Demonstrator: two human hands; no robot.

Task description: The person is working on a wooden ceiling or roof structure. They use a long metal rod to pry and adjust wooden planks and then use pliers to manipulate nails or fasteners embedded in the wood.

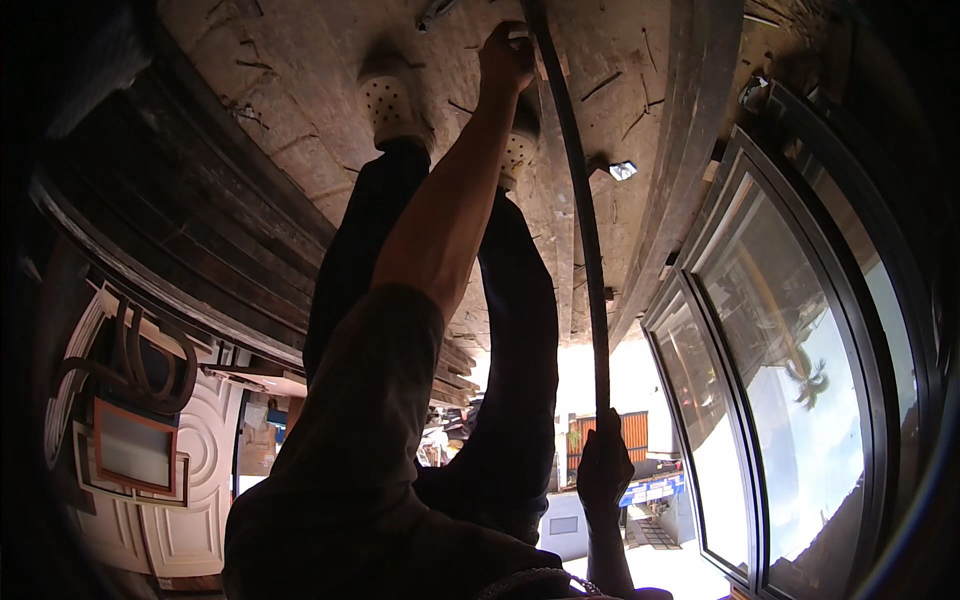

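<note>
A long, narrow dark bar [583, 200] runs from the top edge down to the lower right; its material is too dark to tell. My right hand [606, 465] grips it near its lower end, fingers wrapped round it. My left arm reaches forward over my legs. At its end my left hand [507, 60] is closed beside the bar's far part, near the floor. A small pale patch shows at its fingers, but what they hold is too small to make out. Both my feet, in pale perforated clogs [392, 108], stand on the floor left of the bar.
Long dark timbers [200, 200] lie stacked at the left. A thick wooden beam [690, 130] runs along the right, beside dark-framed glass windows [790, 340]. A small shiny object [623, 170] and twig-like scraps lie on the floor [310, 150]. White panelled doors [185, 500] stand at lower left.
</note>
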